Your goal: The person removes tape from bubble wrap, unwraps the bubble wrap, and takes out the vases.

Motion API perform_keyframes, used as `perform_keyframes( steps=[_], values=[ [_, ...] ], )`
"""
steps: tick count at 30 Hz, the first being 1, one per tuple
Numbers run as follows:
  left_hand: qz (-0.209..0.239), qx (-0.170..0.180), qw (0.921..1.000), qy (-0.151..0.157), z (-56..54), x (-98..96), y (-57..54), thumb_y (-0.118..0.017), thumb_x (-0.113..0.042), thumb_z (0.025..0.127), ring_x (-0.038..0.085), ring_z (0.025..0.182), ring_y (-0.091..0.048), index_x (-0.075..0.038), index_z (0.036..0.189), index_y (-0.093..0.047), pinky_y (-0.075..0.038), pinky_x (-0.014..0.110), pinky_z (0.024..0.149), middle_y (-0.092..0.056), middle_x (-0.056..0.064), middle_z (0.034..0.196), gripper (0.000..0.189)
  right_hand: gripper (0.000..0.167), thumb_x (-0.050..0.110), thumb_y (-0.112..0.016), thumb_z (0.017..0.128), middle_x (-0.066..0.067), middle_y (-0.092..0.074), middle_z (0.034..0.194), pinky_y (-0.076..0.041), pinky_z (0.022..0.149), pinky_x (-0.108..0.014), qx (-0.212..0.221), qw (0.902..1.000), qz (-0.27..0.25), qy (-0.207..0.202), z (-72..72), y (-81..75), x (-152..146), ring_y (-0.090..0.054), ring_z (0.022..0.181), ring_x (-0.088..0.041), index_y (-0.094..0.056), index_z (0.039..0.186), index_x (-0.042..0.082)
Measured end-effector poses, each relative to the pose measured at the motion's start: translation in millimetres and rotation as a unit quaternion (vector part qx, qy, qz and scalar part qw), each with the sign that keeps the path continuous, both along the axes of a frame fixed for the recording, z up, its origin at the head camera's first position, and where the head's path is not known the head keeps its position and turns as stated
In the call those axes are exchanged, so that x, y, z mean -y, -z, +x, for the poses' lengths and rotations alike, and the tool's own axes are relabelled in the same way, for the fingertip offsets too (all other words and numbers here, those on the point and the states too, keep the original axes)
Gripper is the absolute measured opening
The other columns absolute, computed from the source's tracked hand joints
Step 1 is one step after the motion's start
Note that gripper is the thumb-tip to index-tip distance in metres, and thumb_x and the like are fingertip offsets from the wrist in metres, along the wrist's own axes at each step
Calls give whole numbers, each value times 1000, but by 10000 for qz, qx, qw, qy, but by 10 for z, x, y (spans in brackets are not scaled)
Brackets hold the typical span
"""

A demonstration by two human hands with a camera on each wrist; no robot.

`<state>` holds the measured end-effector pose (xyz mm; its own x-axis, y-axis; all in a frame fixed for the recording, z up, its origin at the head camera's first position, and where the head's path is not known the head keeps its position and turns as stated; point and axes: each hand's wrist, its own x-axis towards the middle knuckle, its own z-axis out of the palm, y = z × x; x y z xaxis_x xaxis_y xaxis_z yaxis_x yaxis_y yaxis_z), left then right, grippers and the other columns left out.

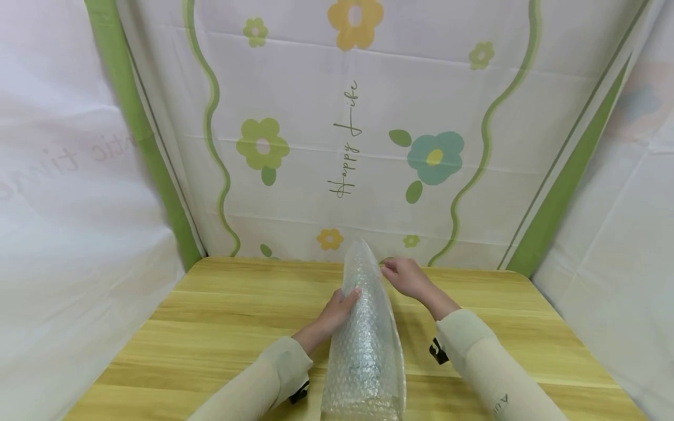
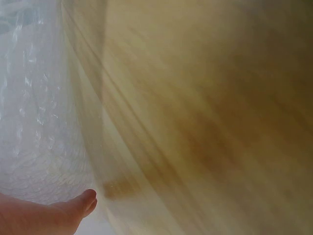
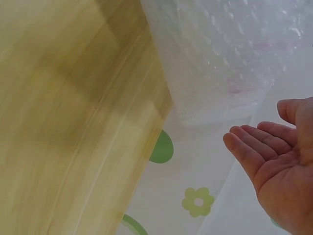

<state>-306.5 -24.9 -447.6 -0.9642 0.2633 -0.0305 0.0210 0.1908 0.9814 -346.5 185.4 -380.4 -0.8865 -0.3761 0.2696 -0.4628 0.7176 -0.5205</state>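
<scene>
A long, upward-narrowing piece of clear bubble wrap (image 1: pixel 365 345) stands at the middle of the table, its top tilted toward the back. My left hand (image 1: pixel 335 311) grips its left side, thumb across the front and the other fingers mostly hidden. In the left wrist view the thumb of the left hand (image 2: pixel 54 213) shows against the bubble wrap (image 2: pixel 36 122). Beside the upper right edge is my right hand (image 1: pixel 408 277). From the right wrist, the right hand (image 3: pixel 286 166) shows slightly bent fingers, holding nothing and apart from the bubble wrap (image 3: pixel 220 58).
The wood-grain table (image 1: pixel 242 327) extends on both sides of the wrap. A white flowered curtain (image 1: pixel 295 88) hangs behind its far edge, with further curtains at left (image 1: pixel 68 234) and right (image 1: pixel 616 234). Both forearms wear pale sleeves (image 1: pixel 474 345).
</scene>
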Motion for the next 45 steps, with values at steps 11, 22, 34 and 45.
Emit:
perform_keyframes(
  steps=[11, 22, 34, 45],
  values=[
    [73, 22, 9999, 69, -9, 6, 2, -44, -53, 100, 26, 92, -62, 0, 144, -27, -54, 49, 78, -54, 14, 112, 72, 39, 16, -53, 101, -27, -57, 128, -44, 97, -50, 265, 9995, -63, 168, -144, -4, 84, -54, 118, -40, -56, 127, -12],
    [378, -266, 9983, 347, -17, 14, -5, -42, -45, 103, 24, 86, -63, 1, 140, -34, -56, 45, 73, -59, 11, 104, 60, 36, 26, -56, 100, -24, -67, 106, -51, 86, -48, 307, 9994, -97, 160, -225, 38, 174, -63, 100, -36, -66, 109, -8],
    [377, -424, 9976, 407, -30, 5, -18, -41, -43, 104, 21, 83, -64, 1, 133, -41, -56, 41, 72, -62, 10, 98, 53, 51, 34, -58, 98, -26, -62, 120, -48, 92, -49, 547, 9981, -130, 235, -275, 47, 218, -58, 113, -38, -60, 124, -10],
    [333, -377, 9982, 316, -37, 17, 18, -40, -37, 105, 20, 82, -61, 4, 132, -40, -55, 41, 72, -59, 10, 99, 49, 52, 26, -61, 97, -30, -56, 126, -47, 95, -48, 763, 9969, -156, 144, -270, 65, 169, -56, 116, -40, -53, 127, -16]
  ],
)
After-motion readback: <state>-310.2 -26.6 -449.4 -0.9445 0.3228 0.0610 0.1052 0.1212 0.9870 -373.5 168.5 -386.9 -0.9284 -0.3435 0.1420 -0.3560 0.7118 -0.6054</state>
